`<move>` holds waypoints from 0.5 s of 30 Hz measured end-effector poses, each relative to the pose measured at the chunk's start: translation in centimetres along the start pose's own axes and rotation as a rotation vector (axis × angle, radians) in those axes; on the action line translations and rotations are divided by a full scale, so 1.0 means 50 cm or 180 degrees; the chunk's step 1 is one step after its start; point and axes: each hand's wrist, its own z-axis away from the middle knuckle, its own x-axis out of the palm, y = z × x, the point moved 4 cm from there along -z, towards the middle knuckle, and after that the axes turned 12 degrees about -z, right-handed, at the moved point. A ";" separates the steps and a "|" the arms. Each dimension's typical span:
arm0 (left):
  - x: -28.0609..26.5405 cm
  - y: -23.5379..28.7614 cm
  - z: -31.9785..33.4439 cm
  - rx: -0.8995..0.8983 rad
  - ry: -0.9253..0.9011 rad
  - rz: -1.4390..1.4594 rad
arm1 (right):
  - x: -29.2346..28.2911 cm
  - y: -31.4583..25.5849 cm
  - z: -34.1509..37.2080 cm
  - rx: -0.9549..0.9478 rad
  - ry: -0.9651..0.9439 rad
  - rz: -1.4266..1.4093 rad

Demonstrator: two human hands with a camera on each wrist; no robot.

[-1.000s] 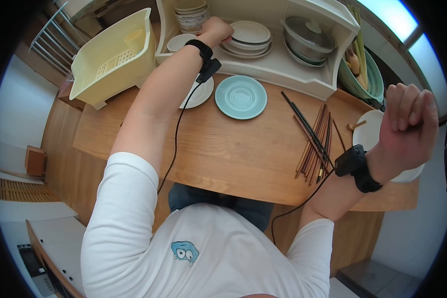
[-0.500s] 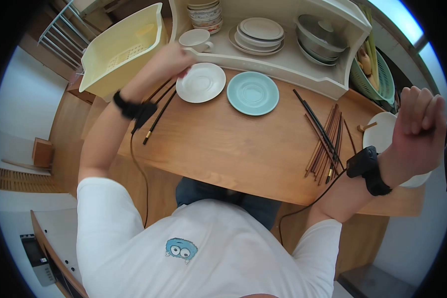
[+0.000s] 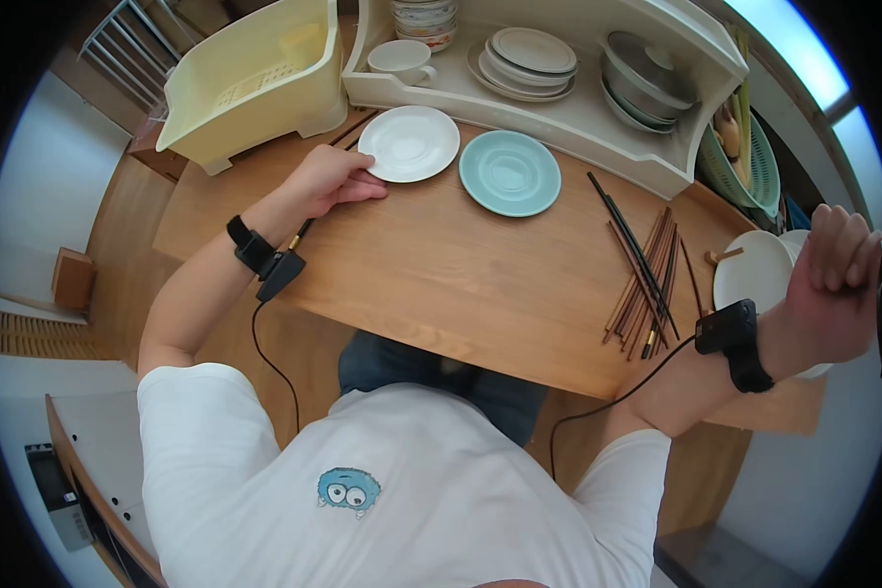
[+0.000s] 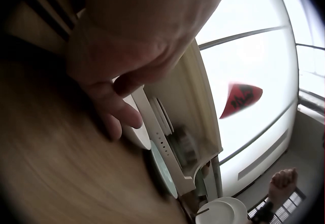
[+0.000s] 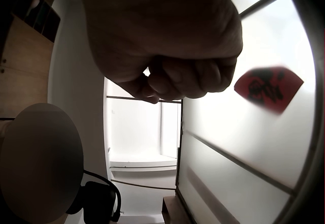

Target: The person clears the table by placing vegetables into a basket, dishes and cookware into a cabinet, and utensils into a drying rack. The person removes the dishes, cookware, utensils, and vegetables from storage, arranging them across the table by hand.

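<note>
In the head view my left hand [image 3: 333, 183] is at the near left rim of a white plate [image 3: 412, 144], pinching it between thumb and fingers. The left wrist view shows the fingers reaching to the edge of that plate [image 4: 138, 135]. Dark chopsticks [image 3: 355, 128] lie beside the plate, partly hidden under the hand and forearm. Just right of the white plate is a light blue plate [image 3: 511, 173]. My right hand [image 3: 835, 284] is raised over the table's right end, fingers curled in, holding nothing. From the right wrist, the same hand [image 5: 172, 46] looks like a fist.
A white shelf [image 3: 612, 157] at the back holds stacked bowls [image 3: 426, 22], a cup [image 3: 399, 61], stacked plates [image 3: 533, 51] and a lidded pot [image 3: 647, 73]. A yellow rack [image 3: 255, 122] stands back left. Several chopsticks [image 3: 647, 284] and white plates [image 3: 750, 269] lie at right.
My left hand has left the cup on the shelf, swung left and down, and come to the white plate's rim. The right hand stays raised. The head view has shifted slightly.
</note>
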 end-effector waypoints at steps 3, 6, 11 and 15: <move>0.007 -0.005 0.015 0.0207 0.0006 -0.0305 | 0.003 0.006 -0.004 0.0048 -0.0128 -0.0075; -0.001 0.017 0.051 0.0337 0.0080 -0.0644 | 0.000 0.010 -0.005 0.0097 -0.0163 -0.0123; 0.025 0.113 0.044 0.0764 -0.0112 -0.0714 | 0.001 0.014 -0.008 0.0120 -0.0114 0.0012; 0.105 0.237 -0.030 0.1097 0.0012 -0.0595 | 0.001 0.015 -0.008 0.0070 -0.0203 0.0088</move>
